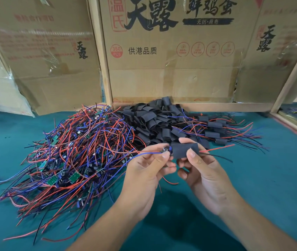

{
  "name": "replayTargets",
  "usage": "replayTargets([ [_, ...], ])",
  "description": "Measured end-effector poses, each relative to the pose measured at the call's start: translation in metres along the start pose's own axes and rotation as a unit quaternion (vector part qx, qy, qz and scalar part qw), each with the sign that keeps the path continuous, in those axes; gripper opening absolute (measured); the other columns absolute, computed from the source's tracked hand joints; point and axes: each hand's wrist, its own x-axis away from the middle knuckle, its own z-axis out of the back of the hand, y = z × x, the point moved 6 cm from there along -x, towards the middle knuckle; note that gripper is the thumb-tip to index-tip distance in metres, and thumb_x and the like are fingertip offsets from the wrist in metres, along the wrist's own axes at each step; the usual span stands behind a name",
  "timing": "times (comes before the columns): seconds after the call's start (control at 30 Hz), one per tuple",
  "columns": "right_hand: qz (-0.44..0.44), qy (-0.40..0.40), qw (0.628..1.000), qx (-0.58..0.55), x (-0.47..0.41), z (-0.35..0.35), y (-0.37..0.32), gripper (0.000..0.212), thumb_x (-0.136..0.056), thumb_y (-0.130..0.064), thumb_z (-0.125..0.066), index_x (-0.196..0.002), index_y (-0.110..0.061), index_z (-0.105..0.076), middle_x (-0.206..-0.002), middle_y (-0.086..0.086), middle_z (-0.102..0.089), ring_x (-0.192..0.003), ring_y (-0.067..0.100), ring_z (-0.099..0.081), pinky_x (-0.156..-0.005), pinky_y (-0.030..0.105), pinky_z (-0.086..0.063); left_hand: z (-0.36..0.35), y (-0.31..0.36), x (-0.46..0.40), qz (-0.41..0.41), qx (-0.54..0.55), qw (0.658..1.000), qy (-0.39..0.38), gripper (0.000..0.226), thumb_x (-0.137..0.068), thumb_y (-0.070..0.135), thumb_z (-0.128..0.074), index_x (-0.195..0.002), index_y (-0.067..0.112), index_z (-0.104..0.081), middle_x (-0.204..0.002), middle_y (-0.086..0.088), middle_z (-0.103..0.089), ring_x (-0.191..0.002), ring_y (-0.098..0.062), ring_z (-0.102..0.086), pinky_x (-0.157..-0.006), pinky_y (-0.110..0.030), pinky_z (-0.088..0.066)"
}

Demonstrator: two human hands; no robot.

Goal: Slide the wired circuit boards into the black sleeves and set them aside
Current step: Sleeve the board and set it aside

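Black sleeve (185, 150), one, pinched by both hands (144, 171) (204, 171).

From where I'm sitting, the bare green tabletop (271, 178) on the right and near edge is open. The wire tangle (68, 156) hogs the left, the empty sleeve heap (155, 120) sits behind, and cardboard boxes (171, 69) wall off the back.

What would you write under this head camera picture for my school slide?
Two hands, left and right, slide a wired circuit board into a black sleeve.
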Motion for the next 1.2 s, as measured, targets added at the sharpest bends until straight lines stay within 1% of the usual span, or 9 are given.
replayTargets([
  [0.1,0.003,0.0,1.0,0.005,0.0002,-0.0003,-0.0006,0.054,-0.062,-0.042,-0.092,-0.109,-0.025,-0.073,-0.085,0.001,-0.068,-0.07,0.012,-0.058,-0.057,0.023,-0.044,0.0018,0.001,-0.0004,-0.007,-0.007,1.0,-0.001,0.016,-0.08,0.009,-0.077,-0.094,0.013,-0.072,-0.084,-0.012,-0.066,-0.071,-0.018,-0.067,-0.069,-0.024,-0.056],
  [0.27,0.005,0.001,1.0,-0.002,0.0006,-0.0001,-0.0019,0.052,-0.063,-0.042,-0.092,-0.108,-0.024,-0.073,-0.086,0.0,-0.069,-0.07,0.011,-0.059,-0.057,0.022,-0.045,0.0036,0.0026,-0.0016,-0.013,-0.026,1.0,0.005,0.017,-0.077,0.008,-0.078,-0.09,0.018,-0.077,-0.083,-0.008,-0.068,-0.072,-0.016,-0.068,-0.071,-0.022,-0.055],
  [0.43,0.003,0.01,1.0,0.001,-0.0002,0.0023,-0.0023,0.052,-0.063,-0.042,-0.091,-0.109,-0.024,-0.073,-0.087,0.001,-0.07,-0.071,0.011,-0.06,-0.056,0.022,-0.045,0.0044,0.001,-0.0022,0.001,0.015,1.0,-0.002,0.016,-0.076,0.015,-0.076,-0.092,0.016,-0.079,-0.084,-0.012,-0.072,-0.075,-0.018,-0.071,-0.071,-0.021,-0.056],
  [0.6,0.004,0.011,1.0,0.003,-0.0006,0.0027,-0.0016,0.054,-0.062,-0.043,-0.092,-0.109,-0.023,-0.073,-0.087,0.001,-0.069,-0.072,0.011,-0.06,-0.056,0.022,-0.044,0.0068,0.0007,-0.0035,-0.005,-0.035,0.999,-0.002,0.023,-0.076,0.014,-0.081,-0.098,0.009,-0.077,-0.084,-0.012,-0.069,-0.071,-0.017,-0.064,-0.073,-0.024,-0.054],
  [0.73,0.01,0.021,1.0,0.004,0.0006,0.0036,-0.0007,0.048,-0.064,-0.042,-0.09,-0.105,-0.023,-0.074,-0.09,0.002,-0.07,-0.073,0.012,-0.061,-0.055,0.022,-0.044,0.0073,0.0019,-0.0033,-0.019,-0.043,0.999,0.009,0.026,-0.071,0.017,-0.084,-0.096,0.01,-0.078,-0.082,-0.011,-0.069,-0.069,-0.018,-0.064,-0.073,-0.025,-0.055],
  [0.83,0.007,0.028,1.0,0.01,0.0008,0.0041,-0.0003,0.041,-0.068,-0.04,-0.087,-0.104,-0.023,-0.075,-0.089,0.003,-0.071,-0.073,0.012,-0.061,-0.055,0.022,-0.044,0.0076,0.0018,-0.0029,-0.024,-0.049,0.998,0.015,0.021,-0.072,0.014,-0.08,-0.093,0.012,-0.078,-0.082,-0.011,-0.07,-0.07,-0.019,-0.065,-0.072,-0.025,-0.054],
  [0.93,0.007,0.027,0.999,0.02,0.0008,0.003,0.0007,0.055,-0.06,-0.048,-0.091,-0.106,-0.022,-0.074,-0.085,0.004,-0.069,-0.072,0.012,-0.062,-0.055,0.022,-0.044,0.0068,0.002,-0.0023,-0.034,-0.065,0.997,0.013,0.016,-0.074,0.012,-0.077,-0.091,0.015,-0.079,-0.082,-0.009,-0.071,-0.071,-0.019,-0.067,-0.071,-0.024,-0.054],
  [1.07,0.008,0.026,0.999,0.028,0.0004,0.0029,0.0019,0.056,-0.059,-0.051,-0.091,-0.105,-0.023,-0.073,-0.08,0.004,-0.067,-0.072,0.011,-0.062,-0.055,0.021,-0.044,0.0039,0.0047,-0.0011,-0.048,-0.085,0.995,0.006,0.017,-0.074,0.014,-0.082,-0.091,0.014,-0.079,-0.081,-0.011,-0.073,-0.071,-0.018,-0.068,-0.07,-0.023,-0.054],
  [1.2,0.01,0.031,0.999,0.034,0.0001,0.0038,0.0001,0.05,-0.063,-0.049,-0.09,-0.105,-0.026,-0.074,-0.082,0.001,-0.068,-0.073,0.009,-0.061,-0.056,0.021,-0.044,0.0019,0.0033,-0.0009,-0.021,-0.041,0.999,0.005,0.019,-0.08,0.022,-0.075,-0.094,0.01,-0.08,-0.079,-0.012,-0.072,-0.072,-0.016,-0.067,-0.07,-0.022,-0.055],
])
